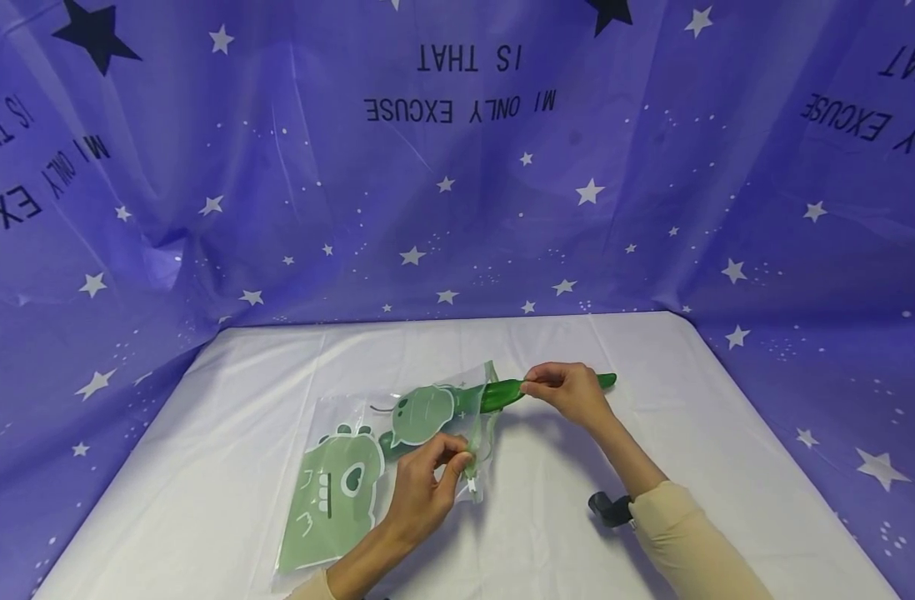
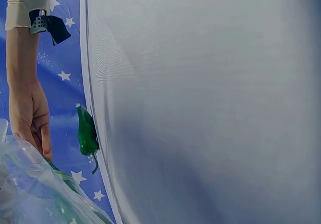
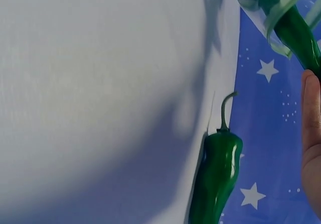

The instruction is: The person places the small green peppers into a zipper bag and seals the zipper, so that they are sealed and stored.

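A clear zip bag (image 1: 333, 492) with green cartoon prints spreads over the table's left-centre, its opening towards the right. At that opening my left hand (image 1: 423, 487) pinches the zipped edge between thumb and fingers. My right hand (image 1: 573, 392), also seen in the left wrist view (image 2: 31, 113), pinches the outer end of a green pepper (image 1: 502, 395) whose other end lies inside the bag. In the right wrist view, my fingertips touch this pepper (image 3: 298, 38). A second green pepper (image 3: 215, 174) lies on the cloth beyond my right hand, mostly hidden by it in the head view.
White cloth covers the table (image 1: 562, 533). Behind it and at both sides hangs a purple sheet (image 1: 472, 217) with stars and lettering. A black device (image 1: 611, 509) sits at my right wrist, by the cuff.
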Available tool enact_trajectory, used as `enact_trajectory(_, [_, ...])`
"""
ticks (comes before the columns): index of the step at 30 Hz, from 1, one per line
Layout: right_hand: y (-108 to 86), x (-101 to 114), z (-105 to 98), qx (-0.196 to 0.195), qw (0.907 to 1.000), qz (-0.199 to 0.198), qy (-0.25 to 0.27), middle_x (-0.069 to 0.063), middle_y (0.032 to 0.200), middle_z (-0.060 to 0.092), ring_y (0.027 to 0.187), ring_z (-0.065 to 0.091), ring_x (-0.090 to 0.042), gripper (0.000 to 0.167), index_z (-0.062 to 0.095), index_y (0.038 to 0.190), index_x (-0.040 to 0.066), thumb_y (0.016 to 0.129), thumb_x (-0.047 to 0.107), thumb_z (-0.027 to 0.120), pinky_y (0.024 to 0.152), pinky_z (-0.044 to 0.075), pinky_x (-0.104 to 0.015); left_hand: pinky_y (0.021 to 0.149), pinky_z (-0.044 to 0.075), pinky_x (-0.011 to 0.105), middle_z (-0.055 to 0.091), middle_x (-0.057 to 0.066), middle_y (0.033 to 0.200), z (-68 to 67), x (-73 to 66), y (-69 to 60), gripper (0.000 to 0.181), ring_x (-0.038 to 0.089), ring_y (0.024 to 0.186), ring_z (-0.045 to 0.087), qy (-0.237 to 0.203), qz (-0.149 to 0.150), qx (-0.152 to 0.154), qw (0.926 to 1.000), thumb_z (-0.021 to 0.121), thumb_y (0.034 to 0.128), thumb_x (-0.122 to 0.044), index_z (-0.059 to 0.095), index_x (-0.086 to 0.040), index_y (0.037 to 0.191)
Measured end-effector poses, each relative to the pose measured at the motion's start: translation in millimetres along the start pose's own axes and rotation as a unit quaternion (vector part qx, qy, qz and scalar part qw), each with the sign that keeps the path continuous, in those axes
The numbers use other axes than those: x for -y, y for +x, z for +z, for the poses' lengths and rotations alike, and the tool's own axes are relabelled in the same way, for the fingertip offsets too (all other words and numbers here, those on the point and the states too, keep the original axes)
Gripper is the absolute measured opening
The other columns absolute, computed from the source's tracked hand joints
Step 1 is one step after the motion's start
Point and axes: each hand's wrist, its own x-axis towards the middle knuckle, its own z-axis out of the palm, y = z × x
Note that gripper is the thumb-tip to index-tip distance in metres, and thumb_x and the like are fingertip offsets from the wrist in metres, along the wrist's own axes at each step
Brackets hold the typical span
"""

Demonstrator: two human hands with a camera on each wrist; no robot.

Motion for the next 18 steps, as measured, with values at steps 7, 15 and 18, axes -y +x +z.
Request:
enact_trajectory(7, [2.0, 1.5, 14.0, 0.003, 0.9999, -0.011, -0.010, 0.007, 0.076, 0.070, 0.070, 0.066, -0.010, 0.013, 0.073, 0.084, 0.018, 0.077, 0.027, 0.080, 0.062, 0.054, -0.027, 0.063, 0.055, 0.021, 0.063, 0.010, 0.075, -0.7, -1.3, 1.7, 0.025, 0.023, 0.065, 0.065, 0.000, 0.004, 0.002, 1.0000, 0.069, 0.0703, 0.019, 0.058, 0.002, 0.083])
enact_trajectory(15, [5.6, 6.8, 23.9, 0.004, 0.9994, -0.024, -0.023, 0.008, 0.075, 0.070, 0.068, 0.066, -0.008, 0.013, 0.073, 0.083, 0.018, 0.076, 0.026, 0.081, 0.063, 0.054, -0.027, 0.064, 0.055, 0.023, 0.063, 0.010, 0.077, -1.1, -1.7, 1.5, 0.024, 0.023, 0.067, 0.066, -0.001, 0.008, 0.004, 1.0000, 0.069, 0.0710, 0.019, 0.058, 0.002, 0.084])
enact_trajectory(18, [5.9, 7.7, 26.3, 0.005, 0.9995, -0.020, -0.022, 0.008, 0.075, 0.070, 0.069, 0.066, -0.008, 0.013, 0.073, 0.083, 0.018, 0.076, 0.026, 0.081, 0.064, 0.054, -0.027, 0.064, 0.055, 0.023, 0.064, 0.010, 0.077, -1.4, -1.2, 1.1, 0.023, 0.024, 0.067, 0.066, -0.001, 0.008, 0.005, 1.0000, 0.069, 0.0719, 0.018, 0.058, 0.002, 0.084])
